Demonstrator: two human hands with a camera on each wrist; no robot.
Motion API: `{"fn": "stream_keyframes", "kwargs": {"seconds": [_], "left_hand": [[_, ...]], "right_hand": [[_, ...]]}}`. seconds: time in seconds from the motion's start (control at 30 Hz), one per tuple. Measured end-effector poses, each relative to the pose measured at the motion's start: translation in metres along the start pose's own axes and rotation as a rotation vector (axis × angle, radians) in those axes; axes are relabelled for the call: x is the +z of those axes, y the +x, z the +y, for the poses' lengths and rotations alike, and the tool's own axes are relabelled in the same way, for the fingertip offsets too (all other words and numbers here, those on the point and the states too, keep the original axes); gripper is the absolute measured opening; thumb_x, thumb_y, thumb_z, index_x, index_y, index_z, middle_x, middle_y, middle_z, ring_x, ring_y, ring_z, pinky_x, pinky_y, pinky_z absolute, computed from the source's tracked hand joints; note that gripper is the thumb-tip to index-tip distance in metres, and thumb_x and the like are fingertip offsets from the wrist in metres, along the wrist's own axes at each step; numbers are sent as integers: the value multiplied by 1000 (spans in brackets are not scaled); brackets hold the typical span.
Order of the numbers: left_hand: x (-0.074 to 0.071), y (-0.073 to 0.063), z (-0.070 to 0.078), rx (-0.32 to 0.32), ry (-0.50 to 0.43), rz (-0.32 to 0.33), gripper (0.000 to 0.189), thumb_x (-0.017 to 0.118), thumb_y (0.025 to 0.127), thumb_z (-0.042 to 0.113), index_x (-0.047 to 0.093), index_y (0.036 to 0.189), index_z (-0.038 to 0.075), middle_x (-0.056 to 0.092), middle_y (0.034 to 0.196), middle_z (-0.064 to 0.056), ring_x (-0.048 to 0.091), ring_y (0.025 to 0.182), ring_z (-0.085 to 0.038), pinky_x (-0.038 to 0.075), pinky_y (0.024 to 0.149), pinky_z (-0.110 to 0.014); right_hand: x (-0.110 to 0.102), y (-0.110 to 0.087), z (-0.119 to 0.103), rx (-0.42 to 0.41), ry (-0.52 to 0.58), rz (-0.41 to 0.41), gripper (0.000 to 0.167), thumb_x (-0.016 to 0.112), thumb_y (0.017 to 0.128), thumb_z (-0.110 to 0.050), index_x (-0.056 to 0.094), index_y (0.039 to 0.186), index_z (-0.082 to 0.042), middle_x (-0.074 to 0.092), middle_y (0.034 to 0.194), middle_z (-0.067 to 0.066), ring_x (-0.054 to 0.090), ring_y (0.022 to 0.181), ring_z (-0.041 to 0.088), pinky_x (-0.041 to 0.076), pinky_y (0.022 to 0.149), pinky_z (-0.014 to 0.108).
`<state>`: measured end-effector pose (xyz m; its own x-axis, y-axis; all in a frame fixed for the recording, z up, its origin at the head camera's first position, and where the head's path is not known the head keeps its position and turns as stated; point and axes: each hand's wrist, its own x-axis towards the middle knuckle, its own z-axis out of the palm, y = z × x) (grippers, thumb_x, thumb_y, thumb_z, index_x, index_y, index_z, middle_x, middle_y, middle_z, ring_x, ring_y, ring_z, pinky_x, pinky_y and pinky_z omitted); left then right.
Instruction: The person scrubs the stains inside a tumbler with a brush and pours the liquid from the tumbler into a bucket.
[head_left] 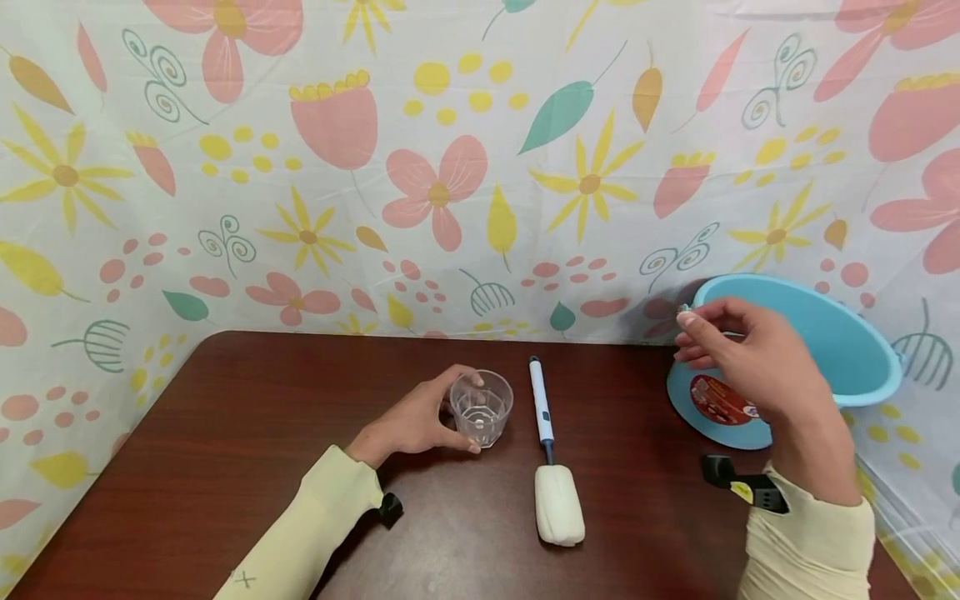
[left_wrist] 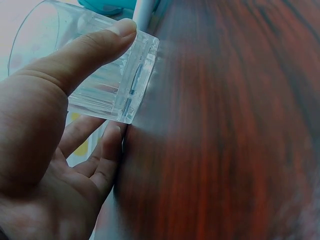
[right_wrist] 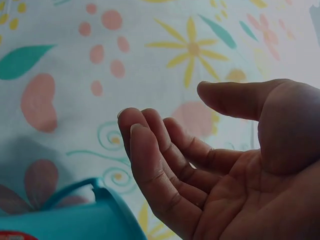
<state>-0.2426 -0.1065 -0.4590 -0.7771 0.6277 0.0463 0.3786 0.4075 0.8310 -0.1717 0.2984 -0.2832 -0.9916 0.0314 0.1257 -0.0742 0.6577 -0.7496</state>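
Observation:
A clear faceted cup [head_left: 482, 408] stands upright on the brown table. My left hand [head_left: 420, 414] holds it from the left, thumb along the near side and fingers around the far side. In the left wrist view, the thumb lies across the clear wall of the cup [left_wrist: 95, 60]. My right hand [head_left: 757, 350] is raised in front of the light-blue bucket, its fingers loosely bent and nothing between them. The right wrist view shows a gap between thumb and fingers of that hand [right_wrist: 215, 165]. Between the hands lies a sponge bottle brush [head_left: 558, 504] with a white-and-blue handle.
The light-blue bucket [head_left: 847, 350], with a round red label [head_left: 722, 400], stands at the table's back right. A flower-printed sheet [head_left: 450, 108] hangs behind the wooden table [head_left: 262, 425].

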Motion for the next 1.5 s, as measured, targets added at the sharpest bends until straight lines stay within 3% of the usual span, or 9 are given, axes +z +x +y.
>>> {"fn": "stream_keyframes", "kwargs": {"seconds": [0.27, 0.53, 0.77, 0.97, 1.07, 1.13, 1.27, 1.33, 1.5], "left_hand": [[-1, 0, -2, -9, -1, 7, 88, 102, 73, 31, 47, 142, 37, 61, 133, 8, 69, 103, -15, 57, 90, -35], [-1, 0, -4, 1, 12, 9, 88, 102, 73, 32, 47, 141, 37, 61, 134, 8, 70, 103, -14, 57, 91, -34], [-1, -1, -5, 10, 4, 13, 87, 101, 73, 32, 47, 141, 37, 63, 134, 8, 70, 103, -13, 57, 91, -34], [-1, -2, -4, -8, -19, 9, 87, 101, 74, 31, 47, 141, 38, 62, 134, 8, 71, 103, -14, 58, 90, -35], [-1, -3, -4, -10, -13, 11, 87, 101, 74, 30, 47, 141, 38, 61, 134, 8, 71, 102, -13, 57, 90, -34], [-1, -3, -3, -8, -14, 11, 87, 101, 74, 30, 47, 141, 38, 62, 134, 8, 71, 102, -13, 57, 90, -35], [-2, -3, -3, -3, -12, 14, 87, 101, 74, 30, 47, 141, 37, 62, 134, 6, 70, 103, -13, 57, 91, -35], [-2, -3, -4, -2, -10, 16, 87, 101, 74, 31, 47, 141, 38, 62, 134, 6, 70, 103, -13, 57, 91, -35], [-2, -3, -6, -2, -10, 16, 87, 101, 73, 31, 47, 141, 40, 62, 133, 8, 70, 102, -13, 57, 91, -35]], "right_hand": [[-24, -7, 11, 21, 87, 117, 33, 63, 108, -31, 59, 121, -1, 73, 88, -18, 76, 73, 8, 57, 69, 15], [-37, -14, 21, 50, 107, 268, 8, 63, 108, -27, 60, 111, -20, 69, 83, -26, 71, 70, -4, 53, 67, 9], [-49, -19, 30, 224, 82, 500, 4, 64, 107, -33, 60, 108, -35, 59, 83, -32, 59, 72, -13, 45, 63, 4], [-56, -16, 33, 503, -99, 575, 60, 53, 107, -50, 54, 154, -13, 46, 101, -15, 44, 88, 8, 39, 60, 20], [-57, -13, 37, 593, -94, 615, 62, 49, 108, -51, 48, 159, -16, 43, 105, -15, 40, 90, 8, 39, 66, 24], [-58, -12, 39, 637, -75, 639, 61, 46, 109, -50, 44, 161, -19, 47, 110, -11, 43, 95, 8, 51, 79, 29], [-57, -9, 51, 697, -2, 665, 62, 43, 109, -48, 32, 167, -27, 48, 154, 9, 51, 128, 25, 44, 116, 52], [-55, -8, 55, 717, 44, 694, 62, 43, 109, -47, 29, 168, -31, 33, 169, 7, 45, 141, 30, 38, 119, 54], [-58, -3, 65, 771, 62, 769, 60, 44, 107, -47, 34, 165, -35, 39, 163, 3, 45, 125, 12, 42, 118, 45]]}}
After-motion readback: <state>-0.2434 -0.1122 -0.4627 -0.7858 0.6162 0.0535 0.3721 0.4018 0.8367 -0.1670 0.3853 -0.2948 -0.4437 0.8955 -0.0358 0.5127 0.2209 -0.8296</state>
